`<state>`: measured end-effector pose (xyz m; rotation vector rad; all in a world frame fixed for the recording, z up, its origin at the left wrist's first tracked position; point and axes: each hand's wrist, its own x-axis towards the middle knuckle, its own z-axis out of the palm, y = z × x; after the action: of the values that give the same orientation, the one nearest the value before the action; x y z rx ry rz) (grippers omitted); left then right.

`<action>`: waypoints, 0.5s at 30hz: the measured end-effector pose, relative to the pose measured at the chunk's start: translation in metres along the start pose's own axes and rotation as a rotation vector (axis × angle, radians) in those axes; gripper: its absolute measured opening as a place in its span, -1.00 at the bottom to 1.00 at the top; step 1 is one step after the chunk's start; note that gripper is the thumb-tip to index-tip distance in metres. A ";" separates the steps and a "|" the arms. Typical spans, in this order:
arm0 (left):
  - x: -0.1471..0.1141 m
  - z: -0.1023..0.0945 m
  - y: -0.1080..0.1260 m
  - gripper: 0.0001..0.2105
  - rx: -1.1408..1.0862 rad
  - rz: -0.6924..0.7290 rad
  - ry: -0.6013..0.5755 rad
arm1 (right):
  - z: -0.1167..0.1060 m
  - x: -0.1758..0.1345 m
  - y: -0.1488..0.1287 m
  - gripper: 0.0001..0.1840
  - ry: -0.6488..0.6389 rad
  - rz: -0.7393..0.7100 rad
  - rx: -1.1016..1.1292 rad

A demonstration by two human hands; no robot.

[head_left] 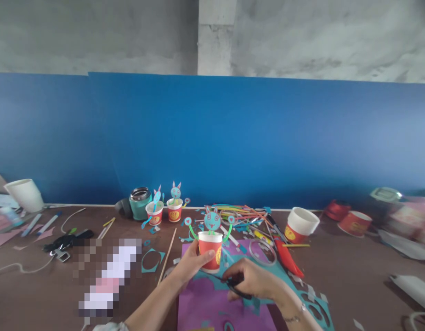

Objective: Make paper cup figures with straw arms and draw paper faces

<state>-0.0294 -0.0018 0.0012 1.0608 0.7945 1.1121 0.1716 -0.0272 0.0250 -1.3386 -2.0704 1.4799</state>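
Note:
A red paper cup [210, 258] with a white rim stands upright in the grip of my left hand [195, 262], its thumb across the front. Out of it rises a blue paper cat-like face [212, 221] with pink-edged ears, flanked by two green arms ending in blue discs with hearts. Black-handled scissors [235, 285] are in my right hand [250, 278], their blades pointing left near the cup's base. Beneath both hands lie purple paper [195, 305] and blue paper [277, 271] with cut-out holes.
Two similar decorated cups [174, 212] stand at the back beside a teal thermos [140, 202]. Pipe cleaners [240, 212] are heaped behind my cup. To the right are stacked paper cups [301, 225] and a red pointed object [288, 258]. Keys and markers [48, 224] lie left; a blue partition rises behind.

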 end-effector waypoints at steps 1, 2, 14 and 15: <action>0.000 0.000 0.000 -0.49 -0.010 -0.007 0.006 | 0.000 0.000 0.000 -0.67 -0.005 -0.003 0.007; 0.000 0.000 -0.001 -0.49 -0.018 -0.016 0.011 | -0.001 0.000 0.000 -0.66 -0.008 -0.005 0.010; 0.005 0.000 0.003 -0.48 0.005 0.052 0.108 | 0.001 0.002 0.001 -0.64 0.078 0.037 -0.182; 0.006 -0.001 0.003 -0.49 0.014 0.074 0.157 | 0.002 0.002 0.002 -0.65 0.103 0.048 -0.222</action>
<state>-0.0296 0.0043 0.0036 1.0299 0.8940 1.2658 0.1703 -0.0263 0.0220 -1.5208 -2.2008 1.1990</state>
